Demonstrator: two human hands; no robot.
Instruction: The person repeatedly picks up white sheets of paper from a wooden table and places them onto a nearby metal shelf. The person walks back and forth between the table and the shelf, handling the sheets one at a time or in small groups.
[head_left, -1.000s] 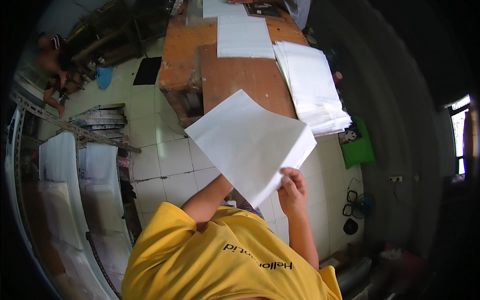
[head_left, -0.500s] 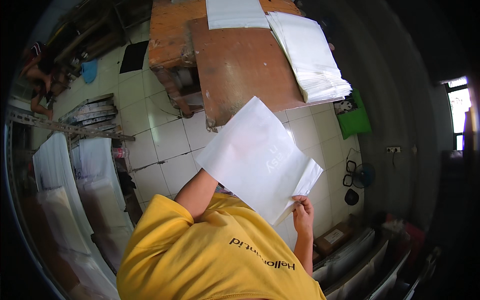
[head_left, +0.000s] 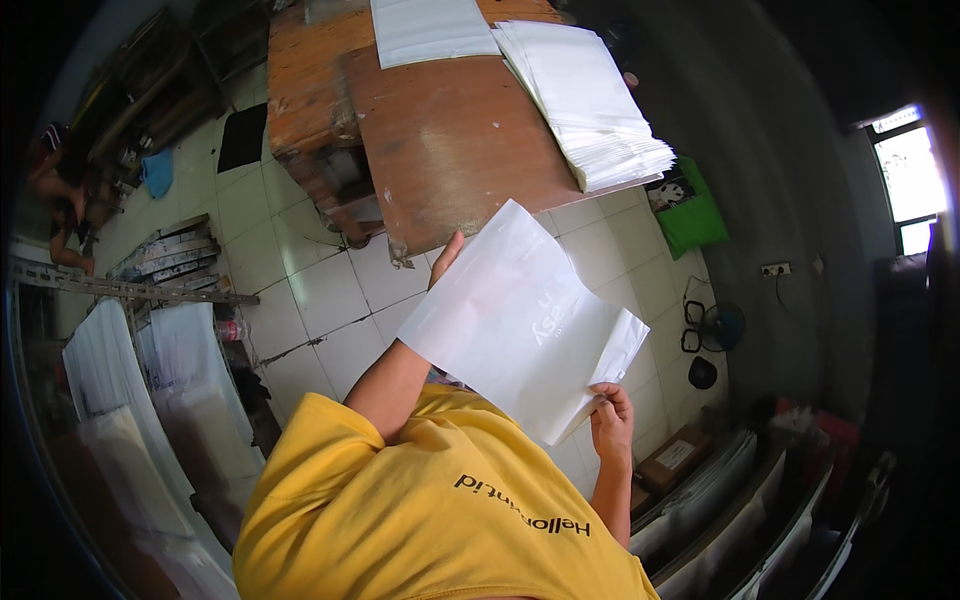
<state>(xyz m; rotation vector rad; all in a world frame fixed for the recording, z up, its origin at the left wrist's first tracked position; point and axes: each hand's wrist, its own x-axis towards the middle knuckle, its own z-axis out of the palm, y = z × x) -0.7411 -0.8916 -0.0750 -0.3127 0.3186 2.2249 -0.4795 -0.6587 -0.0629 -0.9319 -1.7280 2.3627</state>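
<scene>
A frosted white plastic bag (head_left: 515,320) with pale print and a folded strip along its right side is held up before me, tilted. My right hand (head_left: 611,420) pinches its lower right edge near the fold, fingers closed. Behind the bag is my left hand (head_left: 447,258); one stretched digit sticks out past the bag's upper left edge, and the rest shows only as a faint pinkish shade through the plastic. The left hand looks open, lying against the bag's back. Beyond, a brown board (head_left: 450,140) on the table carries a fanned stack of white bags (head_left: 595,105) at right.
Another white sheet or bag (head_left: 430,30) lies at the table's back. Racks of pale sheets (head_left: 120,380) stand at left, with more panels (head_left: 700,500) at lower right. A green bag (head_left: 690,215), a fan (head_left: 722,328) and a cardboard box (head_left: 675,458) are at right. Another person (head_left: 65,190) sits far left.
A digit of my left hand has come into sight beyond the bag's upper left edge. My right hand keeps its pinch. The view has shifted slightly, moving the table leftward.
</scene>
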